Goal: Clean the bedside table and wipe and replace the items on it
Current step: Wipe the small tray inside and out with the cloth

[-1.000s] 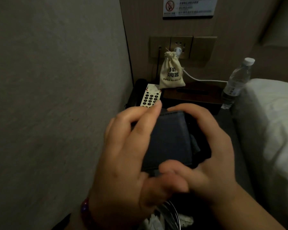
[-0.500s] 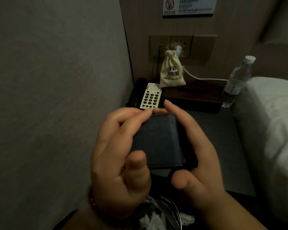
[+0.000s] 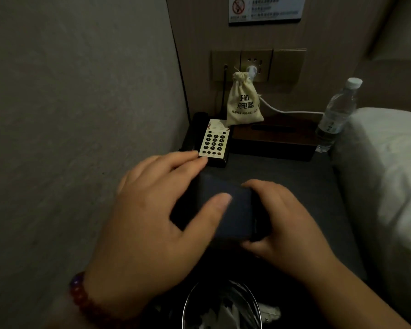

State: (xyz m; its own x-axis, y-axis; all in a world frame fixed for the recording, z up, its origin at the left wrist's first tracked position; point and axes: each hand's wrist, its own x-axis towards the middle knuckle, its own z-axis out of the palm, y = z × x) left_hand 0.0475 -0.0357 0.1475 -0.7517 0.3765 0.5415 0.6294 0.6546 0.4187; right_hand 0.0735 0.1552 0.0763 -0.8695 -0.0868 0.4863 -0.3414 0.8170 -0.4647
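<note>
Two grips: left grip (image 3: 152,222) and right grip (image 3: 287,224) both clasp the folded dark cloth (image 3: 226,210), fingers curled round its edges.
Cloth: over the counter (image 3: 318,186), just in front of the telephone (image 3: 214,141).
Right of telephone: tissue box (image 3: 273,141), then water bottle (image 3: 335,115).
Behind telephone: drawstring pouch (image 3: 243,103).

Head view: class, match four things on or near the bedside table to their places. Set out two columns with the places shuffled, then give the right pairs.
Things
1. bottle
2. phone
3. pouch
4. dark flat item

Places
a. held between left hand and right hand
b. beside the bed
c. next to the wall on the left
d. in front of the socket panel

Pairs: 1-b; 2-c; 3-d; 4-a
</note>
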